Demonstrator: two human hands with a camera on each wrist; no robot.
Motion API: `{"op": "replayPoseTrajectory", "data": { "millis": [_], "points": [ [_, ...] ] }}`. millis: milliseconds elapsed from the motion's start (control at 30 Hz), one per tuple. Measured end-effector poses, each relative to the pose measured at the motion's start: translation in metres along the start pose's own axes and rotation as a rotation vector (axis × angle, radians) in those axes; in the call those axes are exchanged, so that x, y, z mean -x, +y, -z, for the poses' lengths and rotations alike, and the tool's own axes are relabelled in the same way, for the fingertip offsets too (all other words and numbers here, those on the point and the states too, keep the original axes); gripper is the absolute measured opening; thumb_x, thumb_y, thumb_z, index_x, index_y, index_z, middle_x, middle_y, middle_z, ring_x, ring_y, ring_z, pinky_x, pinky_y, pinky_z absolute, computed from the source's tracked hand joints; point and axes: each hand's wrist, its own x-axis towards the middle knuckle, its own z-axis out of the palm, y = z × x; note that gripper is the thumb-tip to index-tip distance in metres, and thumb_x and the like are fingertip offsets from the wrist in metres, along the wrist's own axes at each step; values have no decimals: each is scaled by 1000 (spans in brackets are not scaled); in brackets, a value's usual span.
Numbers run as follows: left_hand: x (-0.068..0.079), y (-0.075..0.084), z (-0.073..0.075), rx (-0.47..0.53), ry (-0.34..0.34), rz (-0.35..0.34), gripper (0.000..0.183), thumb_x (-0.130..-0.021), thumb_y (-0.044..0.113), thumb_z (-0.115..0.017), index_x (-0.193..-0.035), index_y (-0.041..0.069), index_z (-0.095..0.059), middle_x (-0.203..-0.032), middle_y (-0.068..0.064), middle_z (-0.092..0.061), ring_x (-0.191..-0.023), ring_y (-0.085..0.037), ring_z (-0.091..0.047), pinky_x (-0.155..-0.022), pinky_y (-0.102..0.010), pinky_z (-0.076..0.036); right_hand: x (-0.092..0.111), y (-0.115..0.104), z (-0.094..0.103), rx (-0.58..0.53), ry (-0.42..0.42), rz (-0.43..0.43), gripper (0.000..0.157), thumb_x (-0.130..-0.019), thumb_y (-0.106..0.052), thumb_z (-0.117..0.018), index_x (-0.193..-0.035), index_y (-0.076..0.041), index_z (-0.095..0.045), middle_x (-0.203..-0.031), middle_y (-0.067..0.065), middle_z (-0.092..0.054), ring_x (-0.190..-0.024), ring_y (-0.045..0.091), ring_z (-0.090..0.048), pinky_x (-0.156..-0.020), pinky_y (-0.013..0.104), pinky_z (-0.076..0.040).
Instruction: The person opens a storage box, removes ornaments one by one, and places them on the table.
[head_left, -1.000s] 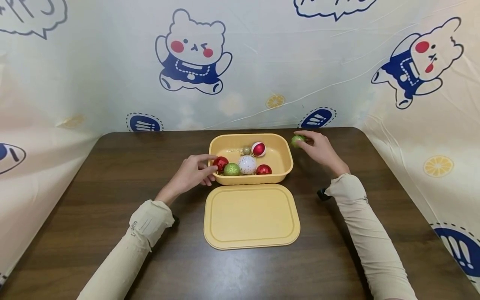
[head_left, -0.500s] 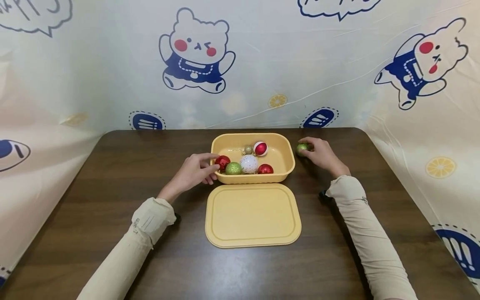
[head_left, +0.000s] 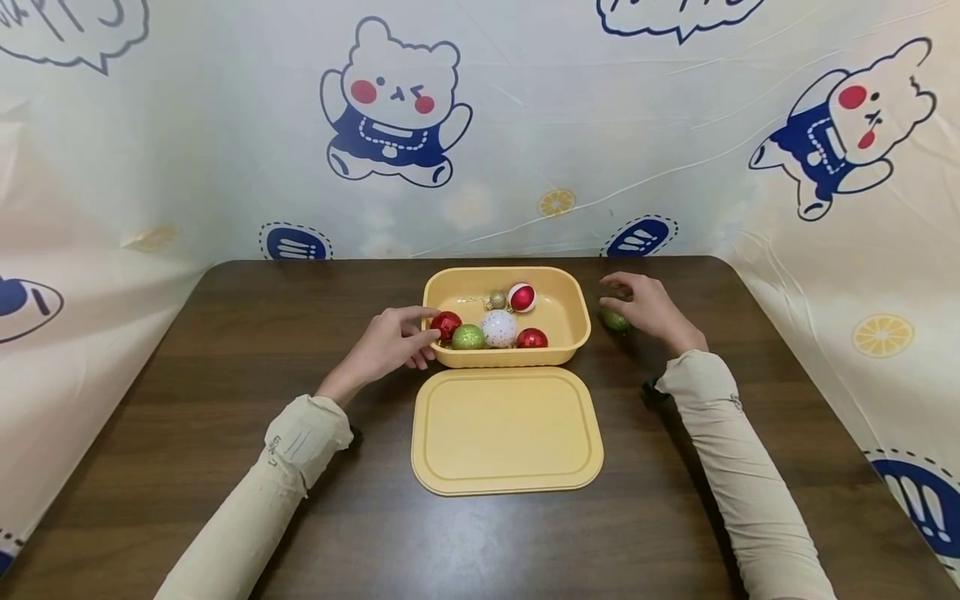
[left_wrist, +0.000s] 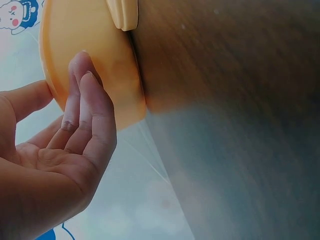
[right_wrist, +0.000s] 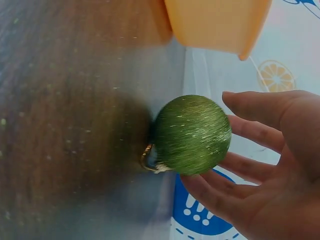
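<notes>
By the left end of a yellow plastic box [head_left: 507,358], my left hand [head_left: 382,343] touches its rim. Its other fingers [left_wrist: 97,117] lie loosely along the outer wall. To the right of the box, a glittery green Christmas ball [right_wrist: 192,135] with a gold loop sits on the table. My right hand [head_left: 651,310] is spread around this ball, the thumb apart from it and the fingers close behind. Inside the box lie a red ball [head_left: 446,324], a green ball [head_left: 468,337], a speckled white ball [head_left: 498,328] and several others.
A flat yellow lid [head_left: 507,432] lies right in front of the box. The dark wooden table [head_left: 247,350] reaches back to a patterned cloth wall [head_left: 525,125] with printed bears.
My right hand has lowered the green ball onto the table and loosened its fingers from it. The left hand has stayed at the box's left rim.
</notes>
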Motion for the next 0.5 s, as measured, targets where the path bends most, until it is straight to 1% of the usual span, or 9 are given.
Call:
{"op": "replayPoseTrajectory", "data": {
  "millis": [267, 400, 500],
  "points": [
    [0, 0, 0, 0, 3, -5, 45, -99, 16, -64, -140, 3, -53, -80, -16, -72, -66, -29, -69, -62, -34, -60, 5, -11, 11, -31, 18, -51, 38, -97, -16, -65, -133, -3, -58, -132, 23, -59, -119, 38, -57, -98, 54, -48],
    [0, -1, 0, 1, 2, -5, 45, -99, 17, -64, -140, 3, -53, -80, -16, -72, -66, -31, -69, -62, -34, -60, 6, -19, 14, -9, 22, -18, 39, -98, -16, -64, -134, -2, -58, -135, 22, -58, -124, 39, -54, -102, 55, -45],
    [0, -1, 0, 1, 2, -8, 45, -99, 17, -63, -140, 4, -53, -80, -16, -72, -66, -31, -69, -62, -34, -60, 7, -29, 14, 8, 30, 16, 39, -98, -16, -64, -134, -2, -58, -136, 20, -57, -127, 38, -52, -105, 55, -43]
  ]
}}
